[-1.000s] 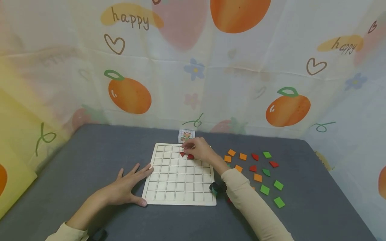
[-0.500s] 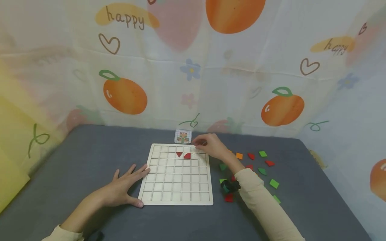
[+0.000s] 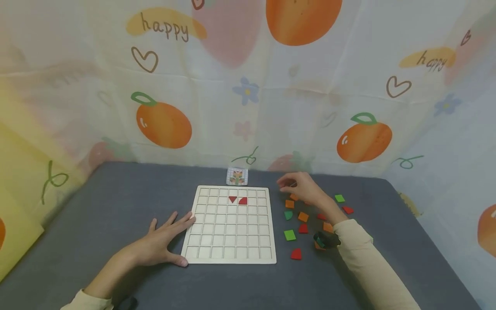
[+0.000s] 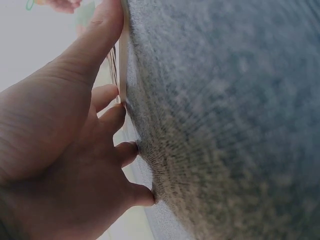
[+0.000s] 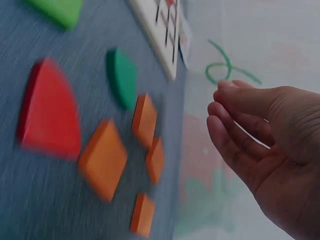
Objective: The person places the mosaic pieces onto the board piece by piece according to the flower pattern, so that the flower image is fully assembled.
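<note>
board (image 3: pixel 227 234) at lower centre of the head view, flat on the tabletop (image 3: pixel 128 193), with red triangle (image 3: pixel 232 199) and red quarter-round (image 3: pixel 243 201) in upper cells. left hand (image 3: pixel 156 246) at lower left, fingers straight and apart, touching the board's left edge. right hand (image 3: pixel 305 189) right of centre, near the orange squares (image 3: pixel 289 204), fingers loosely bent, tips close together. patterned card (image 3: pixel 237 177) just past the board's top edge.

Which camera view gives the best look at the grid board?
The head view: it shows nearly the whole grid board from above, including two red pieces on it; the left hand covers only bits of its edge. The left wrist view shows just a thin edge, the right wrist view only one corner area.
</note>
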A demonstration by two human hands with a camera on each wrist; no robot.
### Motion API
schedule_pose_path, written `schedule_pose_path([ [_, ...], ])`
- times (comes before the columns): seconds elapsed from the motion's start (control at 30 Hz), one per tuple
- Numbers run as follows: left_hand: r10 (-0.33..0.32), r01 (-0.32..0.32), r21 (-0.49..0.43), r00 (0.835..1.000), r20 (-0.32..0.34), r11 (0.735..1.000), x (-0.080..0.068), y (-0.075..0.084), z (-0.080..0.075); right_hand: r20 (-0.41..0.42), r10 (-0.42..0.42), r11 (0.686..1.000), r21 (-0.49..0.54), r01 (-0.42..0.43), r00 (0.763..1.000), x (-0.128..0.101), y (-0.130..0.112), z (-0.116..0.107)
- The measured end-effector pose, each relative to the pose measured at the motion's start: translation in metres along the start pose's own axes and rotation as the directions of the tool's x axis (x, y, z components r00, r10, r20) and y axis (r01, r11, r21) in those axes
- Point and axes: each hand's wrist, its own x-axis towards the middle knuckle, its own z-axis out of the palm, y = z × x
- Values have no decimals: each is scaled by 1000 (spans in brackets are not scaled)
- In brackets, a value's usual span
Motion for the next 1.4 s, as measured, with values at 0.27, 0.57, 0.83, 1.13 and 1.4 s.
schedule_pose_path([
  [0.27, -20, 20, -2, 1000, 14, 1000, 0, 0, 0, -12, 49, 997, -66, -49, 999, -30, 25, -17],
  [0.57, -35, 36, -13, 999, 37, 999, 3, 0, -1, -40, 92, 988, -121, -96, 995, -60, 53, -35],
  [0.83, -31, 31, -2, 999, 35, 1000, 1, 3, -2, -81, 93, 980, -166, -105, 992, -81, 66, -46],
  [1.13, -33, 32, 8, 999, 40, 999, 3, 2, -1, -79, 98, 978, -177, -111, 992, -110, 85, -63],
  [1.4, -29, 29, 10, 999, 37, 1000, 3, 2, 0, -30, 111, 979, -171, -114, 993, -127, 91, -71],
])
